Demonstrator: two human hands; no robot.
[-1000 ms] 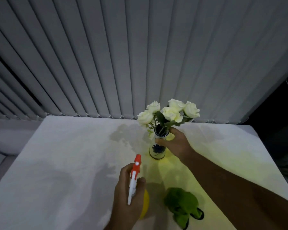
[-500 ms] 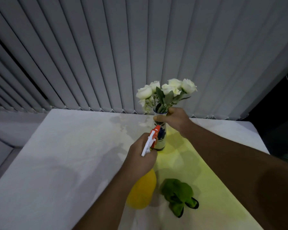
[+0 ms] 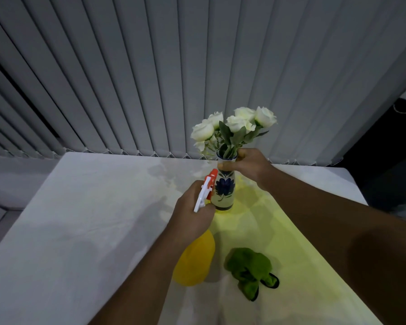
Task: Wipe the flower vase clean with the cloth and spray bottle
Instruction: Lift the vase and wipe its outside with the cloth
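Head view puts the task early: right hand fingers pinch the vase neck on the tabletop, left hand fingers wrap the spray bottle aimed at it, cloth lying unused, wiping still ahead.

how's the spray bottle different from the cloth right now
The spray bottle is yellow with an orange and white head, while the cloth is green with a dark edge. The spray bottle is gripped in the left hand and aimed at the vase; the cloth lies crumpled and untouched on the table. The spray bottle is rigid, the cloth soft. Both sit near the person.
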